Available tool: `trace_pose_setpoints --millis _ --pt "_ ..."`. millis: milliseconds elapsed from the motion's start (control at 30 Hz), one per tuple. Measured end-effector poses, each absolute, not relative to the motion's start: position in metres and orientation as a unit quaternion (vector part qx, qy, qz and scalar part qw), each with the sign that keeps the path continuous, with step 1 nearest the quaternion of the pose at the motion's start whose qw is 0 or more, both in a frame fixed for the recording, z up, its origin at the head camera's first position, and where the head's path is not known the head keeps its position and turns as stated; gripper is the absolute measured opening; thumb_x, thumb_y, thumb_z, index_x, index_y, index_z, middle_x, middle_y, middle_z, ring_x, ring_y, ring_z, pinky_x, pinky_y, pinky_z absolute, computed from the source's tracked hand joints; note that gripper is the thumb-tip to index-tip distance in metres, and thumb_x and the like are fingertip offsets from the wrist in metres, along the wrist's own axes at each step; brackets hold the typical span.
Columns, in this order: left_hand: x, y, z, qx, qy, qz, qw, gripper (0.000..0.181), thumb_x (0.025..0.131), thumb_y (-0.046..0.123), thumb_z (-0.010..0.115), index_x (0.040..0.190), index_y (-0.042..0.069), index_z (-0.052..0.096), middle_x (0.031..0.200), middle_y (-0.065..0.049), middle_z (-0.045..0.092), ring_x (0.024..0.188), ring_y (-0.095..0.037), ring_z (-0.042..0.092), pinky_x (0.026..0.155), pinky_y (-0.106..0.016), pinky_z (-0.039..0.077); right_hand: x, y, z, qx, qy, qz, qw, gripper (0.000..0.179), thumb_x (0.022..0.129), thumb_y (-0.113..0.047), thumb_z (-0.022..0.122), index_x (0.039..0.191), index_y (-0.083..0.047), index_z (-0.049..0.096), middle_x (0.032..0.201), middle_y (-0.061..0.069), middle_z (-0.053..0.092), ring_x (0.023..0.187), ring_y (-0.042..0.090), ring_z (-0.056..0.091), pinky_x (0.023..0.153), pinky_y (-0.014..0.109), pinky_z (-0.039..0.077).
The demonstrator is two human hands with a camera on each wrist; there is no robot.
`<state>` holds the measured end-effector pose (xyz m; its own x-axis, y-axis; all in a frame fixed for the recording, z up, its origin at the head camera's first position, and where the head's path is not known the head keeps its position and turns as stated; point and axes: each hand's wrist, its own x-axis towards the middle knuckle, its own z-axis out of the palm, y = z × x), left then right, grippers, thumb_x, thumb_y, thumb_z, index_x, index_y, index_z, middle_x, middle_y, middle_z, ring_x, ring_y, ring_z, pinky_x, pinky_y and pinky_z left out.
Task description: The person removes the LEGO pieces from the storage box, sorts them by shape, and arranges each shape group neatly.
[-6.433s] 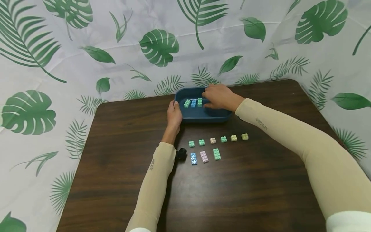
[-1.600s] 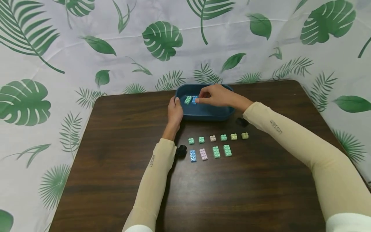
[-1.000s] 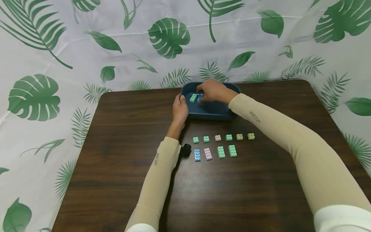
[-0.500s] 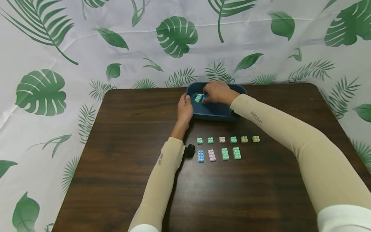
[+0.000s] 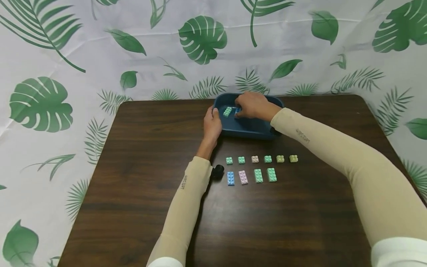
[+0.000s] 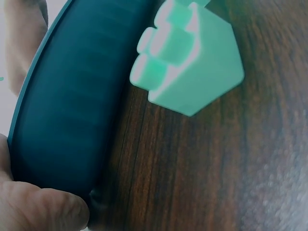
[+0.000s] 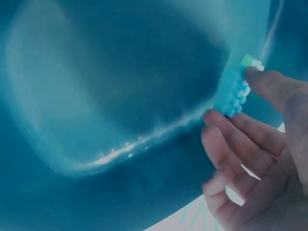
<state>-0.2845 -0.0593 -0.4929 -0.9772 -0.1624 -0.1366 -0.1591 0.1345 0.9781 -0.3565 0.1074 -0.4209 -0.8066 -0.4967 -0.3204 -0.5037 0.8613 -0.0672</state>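
Note:
My left hand grips the left end of the dark blue tray, and in the left wrist view its fingertips curl at the tray's corner. Inside the tray, my right hand pinches a blue building brick between thumb and fingers. The fingers hide part of that brick in the head view. A green eight-stud brick lies in the tray just left of it. In the right wrist view, a bit of green brick shows behind the blue one.
In front of the tray, several small bricks form a row on the dark wooden table. Nearer lies a row of longer bricks: blue, pink and two green. Leaf-printed cloth hangs behind.
Since the oldest frame, a green brick has gone from the tray and a second green one lies in the near row. Lately the right hand has closed on the blue brick; the left keeps holding the tray.

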Motion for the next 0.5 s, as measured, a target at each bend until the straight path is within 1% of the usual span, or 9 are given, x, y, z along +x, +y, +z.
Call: trace_pose_setpoints --millis 67,133,267,333,400,500 --pt "-0.285 -0.059 -0.494 0.107 -0.752 -0.650 0.002 0.051 0.118 0.036 0.033 0.164 0.014 0.039 0.167 -0.009 0.045 0.155 -0.027 0.042 0.128 -0.048 0.036 -0.351 0.110 -0.420 -0.268 0.952 0.014 0.150 0.053 0.100 -0.042 0.074 0.139 -0.008 0.067 0.115 0.014 0.077 0.094 0.029 0.073 0.085 0.050 0.062" --pt "-0.286 -0.059 -0.494 0.108 -0.750 -0.653 0.002 0.051 0.117 0.035 0.033 0.163 0.015 0.039 0.166 -0.008 0.045 0.154 -0.026 0.042 0.127 -0.047 0.036 -0.343 0.112 -0.418 -0.273 0.953 0.020 0.132 0.052 0.100 -0.043 0.073 0.137 -0.007 0.067 0.106 0.013 0.077 0.087 0.028 0.073 0.077 0.048 0.061" --pt "-0.286 -0.058 -0.495 0.105 -0.747 -0.656 0.007 0.050 0.118 0.034 0.033 0.163 0.013 0.040 0.165 -0.010 0.047 0.153 -0.027 0.044 0.127 -0.047 0.037 -0.326 0.119 -0.414 -0.287 0.954 0.028 0.083 0.049 0.098 -0.045 0.074 0.129 -0.008 0.070 0.097 0.010 0.073 0.078 0.025 0.067 0.064 0.041 0.052" --pt "-0.286 -0.057 -0.495 0.105 -0.747 -0.656 0.011 0.050 0.118 0.034 0.033 0.162 0.012 0.040 0.164 -0.011 0.047 0.152 -0.027 0.045 0.126 -0.048 0.037 -0.316 0.124 -0.411 -0.297 0.953 0.029 0.055 0.047 0.098 -0.046 0.074 0.126 -0.008 0.070 0.099 0.009 0.072 0.078 0.025 0.066 0.062 0.041 0.050" --pt "-0.285 -0.057 -0.497 0.105 -0.749 -0.654 0.014 0.050 0.118 0.034 0.033 0.162 0.011 0.040 0.164 -0.011 0.047 0.152 -0.028 0.045 0.126 -0.048 0.037 -0.305 0.128 -0.408 -0.309 0.950 0.030 0.028 0.050 0.097 -0.047 0.074 0.128 -0.008 0.070 0.107 0.010 0.074 0.082 0.025 0.068 0.063 0.041 0.054" --pt "-0.285 -0.057 -0.498 0.101 -0.751 -0.652 0.012 0.052 0.118 0.035 0.033 0.163 0.011 0.039 0.167 -0.012 0.044 0.155 -0.029 0.041 0.128 -0.048 0.036 -0.285 0.136 -0.403 -0.325 0.945 0.026 -0.009 0.052 0.095 -0.047 0.076 0.129 -0.008 0.071 0.113 0.012 0.076 0.085 0.026 0.070 0.065 0.043 0.058"
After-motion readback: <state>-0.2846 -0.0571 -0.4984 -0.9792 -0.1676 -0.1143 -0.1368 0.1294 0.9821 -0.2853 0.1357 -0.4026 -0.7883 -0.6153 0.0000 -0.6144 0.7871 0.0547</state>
